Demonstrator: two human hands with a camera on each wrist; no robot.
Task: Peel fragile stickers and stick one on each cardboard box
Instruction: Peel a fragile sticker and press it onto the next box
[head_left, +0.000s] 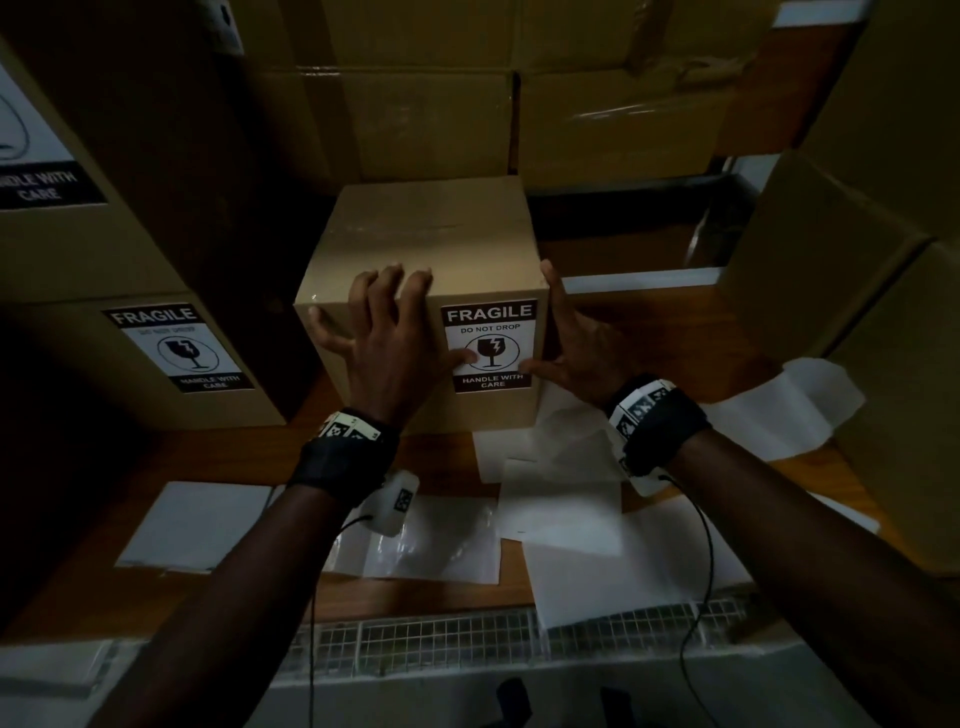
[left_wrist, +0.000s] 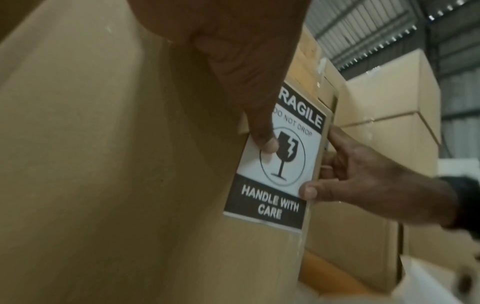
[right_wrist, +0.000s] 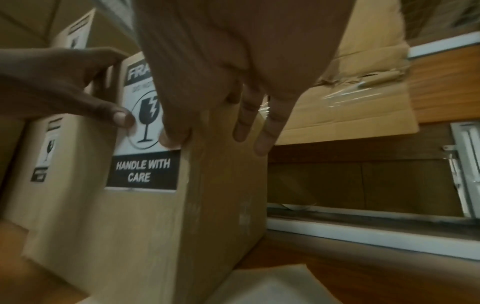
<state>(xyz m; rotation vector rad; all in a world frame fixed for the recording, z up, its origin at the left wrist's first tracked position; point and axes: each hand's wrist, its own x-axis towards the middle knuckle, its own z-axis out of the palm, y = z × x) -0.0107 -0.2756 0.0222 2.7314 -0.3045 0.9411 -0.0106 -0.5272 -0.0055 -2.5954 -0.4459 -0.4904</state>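
a small brown cardboard box (head_left: 431, 234) stood upright on the brown wooden counter (head_left: 441, 587), its front face towards the person. a black-and-white fragile sticker (head_left: 489, 344) with a broken-glass symbol lay flat on the right part of that front face, close to the box's right vertical edge.

the left hand (head_left: 387, 343) was spread over the front of the box, its fingers (head_left: 389, 283) straight and splayed, their tips hooked just over the top front edge. its thumb pressed on the left side of the sticker beside the glass symbol; nothing was gripped.

the right hand (head_left: 576, 343) lay along the box's right side, fingers straight and flat against the cardboard in the right wrist view. its thumb reached round the corner and pressed the sticker's right edge, just above the black band reading handle with care. it too pressed rather than gripped.

to the left stood a larger cardboard box (head_left: 156, 364) bearing its own fragile sticker (head_left: 179, 347), with another labelled box stacked above it. more plain brown boxes (head_left: 415, 119) were piled behind and to the right. white sheets of backing paper (head_left: 566, 499) lay scattered on the counter in front of the small box, one curled piece (head_left: 789, 410) to the right.
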